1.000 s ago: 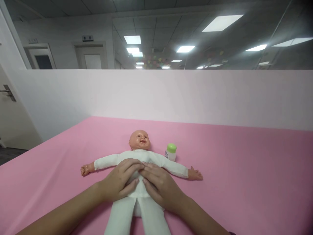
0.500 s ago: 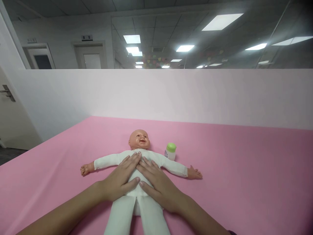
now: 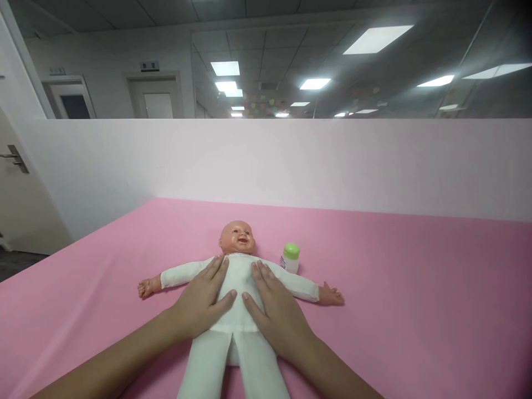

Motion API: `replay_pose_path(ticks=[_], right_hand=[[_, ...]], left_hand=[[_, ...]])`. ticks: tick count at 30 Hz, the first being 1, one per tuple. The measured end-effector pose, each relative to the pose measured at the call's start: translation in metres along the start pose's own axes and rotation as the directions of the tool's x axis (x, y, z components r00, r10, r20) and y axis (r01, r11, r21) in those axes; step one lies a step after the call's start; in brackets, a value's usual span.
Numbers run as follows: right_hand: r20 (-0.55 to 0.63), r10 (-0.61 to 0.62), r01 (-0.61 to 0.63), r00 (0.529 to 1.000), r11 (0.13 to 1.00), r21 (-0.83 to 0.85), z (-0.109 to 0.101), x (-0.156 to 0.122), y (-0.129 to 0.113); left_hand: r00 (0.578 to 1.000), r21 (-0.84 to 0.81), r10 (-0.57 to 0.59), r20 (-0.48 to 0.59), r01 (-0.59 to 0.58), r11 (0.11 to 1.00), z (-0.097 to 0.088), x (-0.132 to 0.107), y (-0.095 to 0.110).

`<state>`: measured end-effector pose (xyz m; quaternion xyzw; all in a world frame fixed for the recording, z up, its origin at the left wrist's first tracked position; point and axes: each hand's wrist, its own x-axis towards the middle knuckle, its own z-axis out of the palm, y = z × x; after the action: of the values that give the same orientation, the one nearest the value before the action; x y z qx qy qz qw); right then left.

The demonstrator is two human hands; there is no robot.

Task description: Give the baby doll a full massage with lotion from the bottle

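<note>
A baby doll (image 3: pixel 241 285) with a white cloth body and a hard plastic head lies on its back, arms spread wide. My left hand (image 3: pixel 203 299) rests flat on the left side of its chest, thumb stretched inward. On the right side of the chest lies my right hand (image 3: pixel 280 310), fingers extended and thumb apart. A strip of the doll's white chest shows between the two hands. Close to the doll's right-hand shoulder in the view stands a small white jar with a green lid (image 3: pixel 291 258). The doll's feet are out of view.
A pink sheet (image 3: pixel 399 288) covers the surface under the doll. Behind it rises a low white wall (image 3: pixel 291 160) with glass above. At the far left is a door with a metal handle (image 3: pixel 17 159).
My hands have moved apart, from fingertips meeting at the middle of the doll's chest out to its two sides. The doll and the jar have stayed in place.
</note>
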<state>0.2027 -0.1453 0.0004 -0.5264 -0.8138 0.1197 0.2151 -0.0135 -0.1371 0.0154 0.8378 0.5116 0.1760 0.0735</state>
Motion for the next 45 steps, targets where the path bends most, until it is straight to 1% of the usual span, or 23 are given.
replay_pose_path(ticks=[2,4,6,8,10,12,14,15,16,17,19,21,23,25,27,29,36,39,41,43,45], right_hand=[[-0.076,-0.005,-0.001,0.997,0.997,-0.071,0.0,0.0,0.0],[-0.189,-0.053,0.026,0.981,0.99,-0.141,0.0,0.0,0.0],[-0.295,-0.141,0.084,0.945,0.977,-0.197,-0.002,0.0,0.001],[-0.343,-0.264,0.201,0.902,0.957,-0.209,-0.004,0.0,0.002],[-0.332,-0.392,0.36,0.858,0.92,-0.156,-0.005,0.0,0.002],[-0.31,-0.478,0.484,0.822,0.873,-0.061,-0.007,0.001,0.002],[-0.293,-0.516,0.543,0.805,0.84,0.013,-0.009,0.002,0.001],[-0.28,-0.528,0.559,0.802,0.828,0.037,-0.011,0.002,0.001],[-0.257,-0.535,0.565,0.805,0.823,0.056,-0.012,0.002,0.001],[-0.224,-0.533,0.559,0.816,0.826,0.073,-0.014,0.003,0.001],[-0.126,-0.504,0.516,0.855,0.85,0.104,-0.016,0.002,0.001],[-0.021,-0.45,0.449,0.893,0.884,0.13,-0.019,0.0,0.001],[0.056,-0.414,0.402,0.908,0.902,0.156,-0.021,-0.001,0.001],[0.093,-0.401,0.379,0.911,0.906,0.191,-0.022,-0.002,0.0],[0.106,-0.391,0.362,0.914,0.906,0.219,-0.022,-0.001,-0.001],[0.116,-0.368,0.336,0.923,0.914,0.229,-0.022,0.0,-0.002],[0.149,-0.216,0.179,0.965,0.957,0.229,-0.012,0.002,0.001],[0.121,-0.14,0.111,0.983,0.97,0.217,-0.006,0.003,0.004],[0.093,-0.073,0.051,0.993,0.975,0.215,-0.003,0.004,0.006],[0.063,-0.008,-0.006,0.998,0.975,0.221,0.001,0.004,0.007],[0.031,0.032,-0.038,0.999,0.975,0.218,0.003,0.004,0.007]], left_hand=[[0.996,0.044,0.03,-0.085,-0.026,0.999,-0.002,0.001,-0.001],[0.985,0.079,0.056,-0.162,-0.044,0.996,-0.005,0.003,-0.003],[0.973,0.097,0.073,-0.219,-0.052,0.994,-0.007,0.004,-0.007],[0.958,0.102,0.117,-0.263,-0.093,0.99,-0.006,0.005,-0.011],[0.93,0.099,0.236,-0.283,-0.217,0.971,-0.005,0.004,-0.013],[0.877,0.065,0.4,-0.265,-0.398,0.915,-0.005,0.002,-0.014],[0.815,-0.006,0.536,-0.22,-0.551,0.834,-0.006,0.0,-0.012],[0.792,-0.041,0.579,-0.194,-0.597,0.801,-0.007,-0.001,-0.011],[0.779,-0.069,0.606,-0.164,-0.622,0.78,-0.008,-0.002,-0.009],[0.777,-0.089,0.616,-0.13,-0.628,0.773,-0.009,-0.003,-0.008],[0.797,-0.124,0.6,-0.068,-0.604,0.788,-0.01,-0.003,-0.007],[0.822,-0.173,0.569,-0.012,-0.562,0.809,-0.01,-0.003,-0.007],[0.831,-0.213,0.556,0.027,-0.539,0.815,-0.009,-0.002,-0.009],[0.83,-0.223,0.554,0.065,-0.529,0.819,-0.008,-0.001,-0.011],[0.841,-0.207,0.532,0.098,-0.506,0.838,-0.007,0.0,-0.011],[0.861,-0.182,0.495,0.121,-0.471,0.863,-0.008,0.001,-0.01],[0.922,-0.136,0.356,0.151,-0.337,0.932,-0.01,0.0,-0.002],[0.964,-0.128,0.226,0.142,-0.209,0.97,-0.007,0.0,-0.002],[0.983,-0.119,0.131,0.125,-0.117,0.986,-0.004,0.0,-0.003],[0.991,-0.11,0.069,0.115,-0.056,0.992,-0.001,0.001,-0.005],[0.994,-0.104,0.04,0.103,-0.029,0.994,0.001,0.001,-0.005]])
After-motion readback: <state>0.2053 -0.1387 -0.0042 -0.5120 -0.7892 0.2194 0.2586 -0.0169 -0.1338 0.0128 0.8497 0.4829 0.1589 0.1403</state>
